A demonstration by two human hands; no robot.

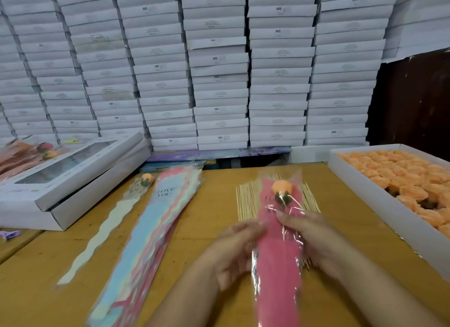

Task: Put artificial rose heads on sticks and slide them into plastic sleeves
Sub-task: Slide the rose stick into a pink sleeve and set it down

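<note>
Over a wooden desk, a worker's left hand and right hand both pinch a pink plastic sleeve, held above a spread of bamboo sticks. An orange rose head sits inside the sleeve's upper end. A fanned pile of unused sleeves lies to the left, beside one finished rose. A white tray of orange rose heads stands at right, before stacked white boxes.

Bare table between sleeve pile and sticks.
</note>
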